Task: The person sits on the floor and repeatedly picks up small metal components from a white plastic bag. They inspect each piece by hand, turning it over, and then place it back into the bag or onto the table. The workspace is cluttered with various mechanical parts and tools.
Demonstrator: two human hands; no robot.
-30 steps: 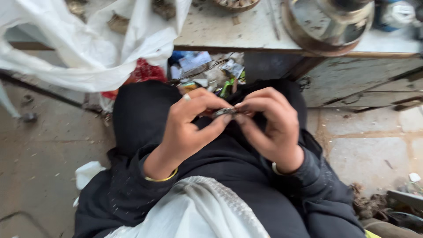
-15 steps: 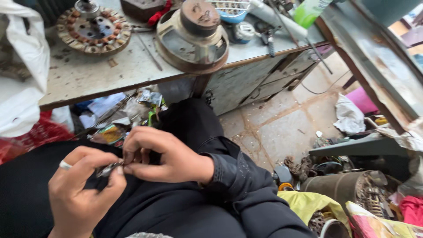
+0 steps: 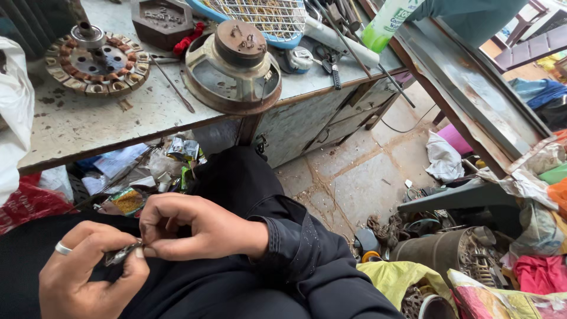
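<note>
My left hand [image 3: 88, 274], with a ring on one finger, pinches a small dark metal piece [image 3: 121, 254] low at the left of the view, over my lap in black clothing. My right hand [image 3: 198, 227] meets it from the right, its fingertips closed on the same piece. Both hands are curled around it, so most of the piece is hidden.
A worn metal workbench [image 3: 106, 121] stands ahead, carrying a round motor stator [image 3: 94, 59], a rusty speaker frame [image 3: 233, 65], a mesh fan guard [image 3: 266, 18] and hand tools [image 3: 331, 59]. Wrappers lie under the bench. Metal scrap, cloth and bags crowd the tiled floor [image 3: 354, 183] at right.
The view has swung right and up, bringing the bench top and the cluttered floor into sight. My hands have stayed together on the small piece, now lower left in view.
</note>
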